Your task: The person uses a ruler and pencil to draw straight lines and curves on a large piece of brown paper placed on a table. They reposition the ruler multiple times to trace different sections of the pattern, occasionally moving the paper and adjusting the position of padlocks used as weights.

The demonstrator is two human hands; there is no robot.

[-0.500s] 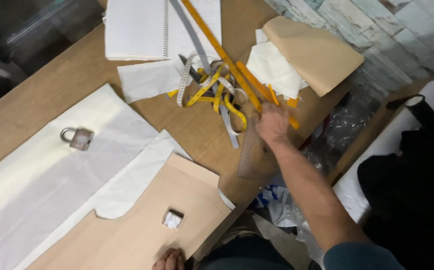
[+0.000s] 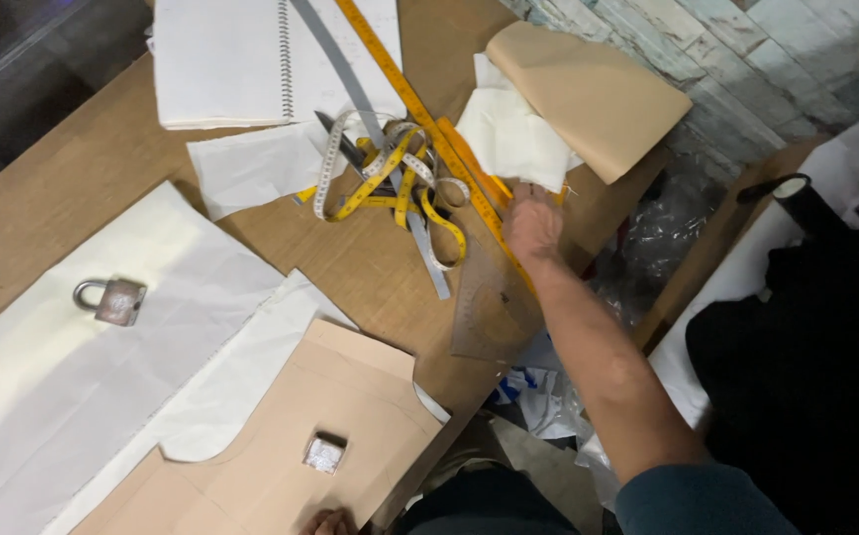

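Observation:
My right hand (image 2: 533, 226) reaches across the wooden table (image 2: 63, 188), back up, fingers at the near edge of a white cloth piece (image 2: 510, 134) and over the end of a long yellow ruler (image 2: 404, 94). Whether the fingers grip anything is hidden. A clear protractor (image 2: 491, 309) lies just below the wrist. Left of the hand lies a tangled yellow-and-white tape measure (image 2: 390, 178) over scissors (image 2: 342, 144) and a grey metal ruler (image 2: 335, 69). Only the fingertips of my left hand (image 2: 328, 521) show at the bottom, on the edge of a brown paper pattern (image 2: 271, 466).
A padlock (image 2: 112, 299) weighs down white fabric (image 2: 73, 396); a small silver block (image 2: 324, 453) sits on the brown pattern. A spiral notebook (image 2: 241, 59) and folded tan paper (image 2: 593, 94) lie at the back. A black tube (image 2: 798, 198) stands at the right, past the table edge.
My right hand has moved a little further away, up to the edge of the white cloth. The view has shifted slightly; nothing on the table has moved.

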